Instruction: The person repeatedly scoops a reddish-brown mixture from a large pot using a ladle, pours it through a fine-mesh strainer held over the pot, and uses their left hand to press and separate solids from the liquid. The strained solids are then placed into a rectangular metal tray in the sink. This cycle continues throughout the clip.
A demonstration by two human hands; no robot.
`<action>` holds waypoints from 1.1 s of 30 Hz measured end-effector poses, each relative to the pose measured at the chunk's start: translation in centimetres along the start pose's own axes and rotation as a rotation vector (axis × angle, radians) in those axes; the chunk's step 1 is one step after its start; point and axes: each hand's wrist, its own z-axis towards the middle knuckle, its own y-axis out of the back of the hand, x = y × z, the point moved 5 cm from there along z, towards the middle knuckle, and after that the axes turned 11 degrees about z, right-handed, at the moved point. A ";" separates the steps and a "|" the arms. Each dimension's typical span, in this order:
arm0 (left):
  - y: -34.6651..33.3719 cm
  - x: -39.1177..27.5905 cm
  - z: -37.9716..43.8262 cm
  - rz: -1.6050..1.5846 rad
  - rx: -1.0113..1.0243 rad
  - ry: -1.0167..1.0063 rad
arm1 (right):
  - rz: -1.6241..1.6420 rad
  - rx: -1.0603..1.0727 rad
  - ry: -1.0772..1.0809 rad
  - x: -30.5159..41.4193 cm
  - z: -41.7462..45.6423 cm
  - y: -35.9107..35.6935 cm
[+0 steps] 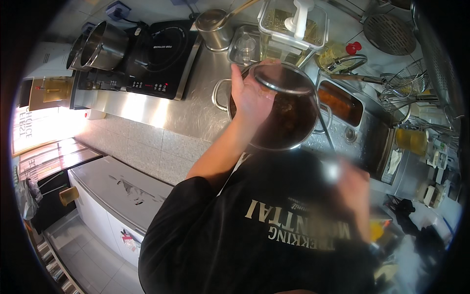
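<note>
A large two-handled steel pot (281, 147) filled with dark liquid stands in front of me on the steel counter. My left hand (253, 101) is raised above the pot, palm up, thumb apart from the fingers. The round head of a long-handled skimmer (290, 82), apparently fine mesh, covers part of its fingers. Something shiny is at the palm, but I cannot tell what it is. My right hand (352, 183), blurred, grips the far end of the skimmer's long handle, which slants over the pot's right rim.
Left of the pot lie an induction cooker (165, 51) with lit indicators and steel pots (104, 46). Behind are a steel container (216, 33) and a clear tub (293, 40) of liquid. To the right, a rectangular pan (339, 103) holds orange-brown liquid beside a faucet (349, 60); whisks (407, 101) hang beyond.
</note>
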 end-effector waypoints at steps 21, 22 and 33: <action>0.2 0.3 0.1 -0.010 0.029 -0.014 | -0.135 -0.023 0.086 0.3 0.3 -1.2; 0.0 0.3 0.1 -0.022 0.028 -0.010 | -0.123 -0.024 0.064 0.0 0.1 -1.0; -0.7 -0.1 0.0 0.040 0.154 -0.085 | 0.131 -0.071 -0.154 -1.3 -0.5 0.4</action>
